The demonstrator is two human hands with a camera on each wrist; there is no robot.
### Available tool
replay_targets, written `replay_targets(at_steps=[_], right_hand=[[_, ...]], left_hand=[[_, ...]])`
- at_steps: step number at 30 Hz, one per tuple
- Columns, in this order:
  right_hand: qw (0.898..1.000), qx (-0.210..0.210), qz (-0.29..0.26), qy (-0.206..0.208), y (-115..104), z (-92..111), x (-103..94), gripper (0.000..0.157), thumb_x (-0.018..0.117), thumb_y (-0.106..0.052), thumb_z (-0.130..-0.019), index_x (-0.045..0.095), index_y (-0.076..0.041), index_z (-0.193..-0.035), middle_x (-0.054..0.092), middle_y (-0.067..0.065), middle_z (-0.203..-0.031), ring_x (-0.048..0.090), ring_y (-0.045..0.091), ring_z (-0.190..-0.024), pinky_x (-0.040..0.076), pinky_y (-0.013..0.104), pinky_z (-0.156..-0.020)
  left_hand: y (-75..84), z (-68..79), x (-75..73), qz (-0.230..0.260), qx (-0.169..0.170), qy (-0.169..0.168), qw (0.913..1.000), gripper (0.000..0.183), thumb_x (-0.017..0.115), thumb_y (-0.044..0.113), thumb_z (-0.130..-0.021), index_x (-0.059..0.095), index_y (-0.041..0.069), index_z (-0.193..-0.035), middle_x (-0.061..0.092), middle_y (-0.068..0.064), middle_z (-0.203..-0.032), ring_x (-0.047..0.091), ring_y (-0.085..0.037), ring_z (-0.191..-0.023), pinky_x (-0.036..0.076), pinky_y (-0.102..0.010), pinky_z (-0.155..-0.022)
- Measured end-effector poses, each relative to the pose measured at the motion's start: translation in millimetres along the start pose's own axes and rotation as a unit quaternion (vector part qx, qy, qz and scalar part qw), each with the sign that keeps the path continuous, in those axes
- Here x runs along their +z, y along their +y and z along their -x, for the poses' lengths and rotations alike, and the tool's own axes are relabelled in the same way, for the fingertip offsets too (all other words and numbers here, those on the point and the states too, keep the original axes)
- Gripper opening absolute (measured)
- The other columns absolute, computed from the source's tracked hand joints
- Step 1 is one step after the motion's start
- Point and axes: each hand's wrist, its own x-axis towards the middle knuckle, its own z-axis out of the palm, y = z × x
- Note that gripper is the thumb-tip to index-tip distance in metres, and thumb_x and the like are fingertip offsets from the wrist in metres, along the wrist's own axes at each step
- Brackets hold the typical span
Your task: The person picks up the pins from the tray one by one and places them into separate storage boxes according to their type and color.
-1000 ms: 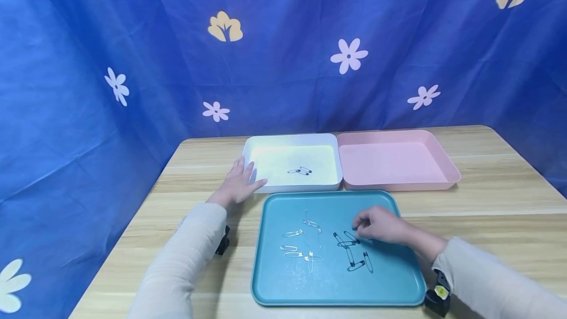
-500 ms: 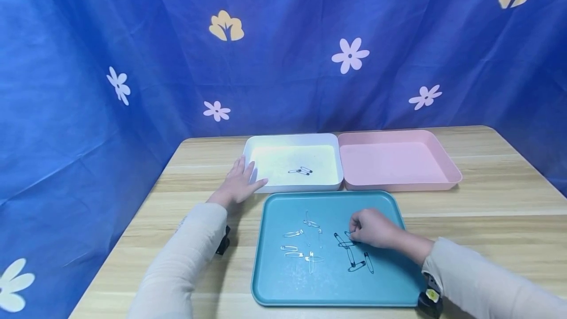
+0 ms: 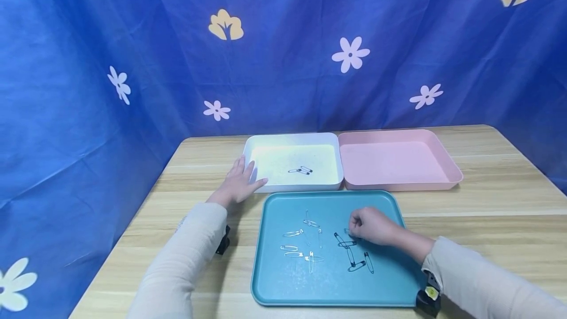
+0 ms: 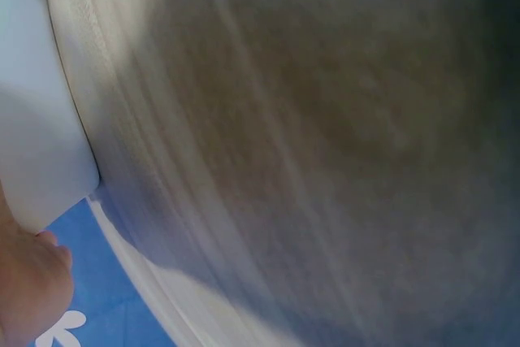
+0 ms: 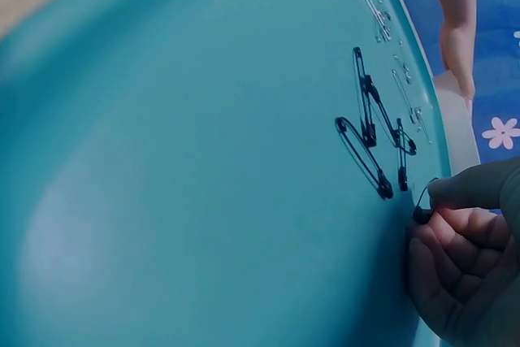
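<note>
My left hand [image 3: 236, 183] rests with spread fingers on the left edge of the white tray [image 3: 270, 154], holding nothing. Inside that tray lie a few dark safety pins [image 3: 304, 171]. Over the right part of the teal tray [image 3: 336, 287], my right hand [image 3: 373, 225] pinches a black safety pin [image 5: 423, 214] between thumb and finger, its other fingers curled. Most of that pin is hidden by the hand in the head view. Several black safety pins [image 3: 369, 263] lie just left of and below this hand. A group of silver safety pins [image 3: 289, 248] is spread farther left.
A pink tray [image 3: 394, 161] stands against the white one on its right. Both are at the back of the wooden table [image 3: 496, 240], beyond the teal tray. A blue flowered curtain [image 3: 283, 82] hangs behind the table.
The right hand has moved slightly left onto a black safety pin at the top of the black group and now pinches it. The left hand keeps its place on the white tray.
</note>
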Motion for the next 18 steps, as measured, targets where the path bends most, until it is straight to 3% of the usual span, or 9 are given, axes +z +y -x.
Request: replay_targets(at_steps=[9,18], right_hand=[[0.997,0.041,-0.068,-0.013,-3,-11,-5.4,0.009,0.053,-0.004,-0.081,0.051,-0.005,-0.073,0.052,0.004,-0.065,0.054,0.014,-0.054,0.046,0.027,-0.049],[0.992,0.028,-0.123,0.022,-9,-33,-13.0,0.008,0.054,-0.004,-0.082,0.054,-0.003,-0.075,0.054,0.006,-0.067,0.057,0.015,-0.059,0.049,0.027,-0.054]], left_hand=[[-1.4,0.9,0.3,-0.003,-0.004,-0.002,1.0,0.086,0.024,0.065,-0.081,0.011,0.002,-0.138,-0.01,-0.022,-0.14,-0.007,-0.037,-0.126,0.004,-0.05,-0.1],[0.1,0.2,-1.0,0.0,-0.006,-0.001,1.0,0.086,0.025,0.066,-0.081,0.011,0.003,-0.138,-0.009,-0.021,-0.14,-0.006,-0.036,-0.127,0.004,-0.049,-0.1]])
